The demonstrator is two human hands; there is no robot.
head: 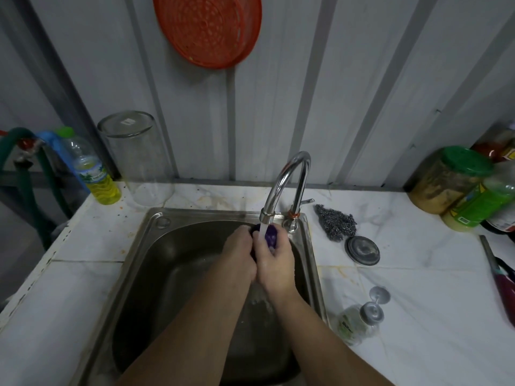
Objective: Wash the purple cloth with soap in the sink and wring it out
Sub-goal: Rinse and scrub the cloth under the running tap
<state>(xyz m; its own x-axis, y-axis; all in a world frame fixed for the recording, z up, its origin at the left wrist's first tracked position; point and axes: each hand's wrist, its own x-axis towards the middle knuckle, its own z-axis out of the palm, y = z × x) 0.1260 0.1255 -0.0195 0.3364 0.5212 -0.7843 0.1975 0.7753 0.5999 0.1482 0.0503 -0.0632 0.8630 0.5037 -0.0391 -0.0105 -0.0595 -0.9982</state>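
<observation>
Two hands were closed around the purple cloth (269, 235) just right of the frame centre, directly under the faucet (289, 185) spout. Only a small bunched portion of the cloth showed above the fingers; the rest was hidden inside the grip. The left hand (240, 254) was clamped on the cloth from the left, the right hand (274, 263) clamped on it from the right, knuckles touching. A stream of water (263, 232) fell onto the cloth and ran down between the wrists.

The step in hand appeared to be rinsing or rubbing under the flow; whether soap had been applied could not be told. The next move would likely call for either a counter-twist of both hands to wring the cloth over the basin, or further rubbing if lather remained.

The cloth looked soft, wet and dark violet with paler spots. The sink (156, 246) was brushed steel with rounded corners and a wet floor. The tabletop (418, 288) was glossy white marble-pattern tile. At centre right lay a coarse steel wool pad (335, 222) and a round metal lid (362, 250). At upper left stood a bottle of yellow liquid (94, 174), possibly soap.
</observation>
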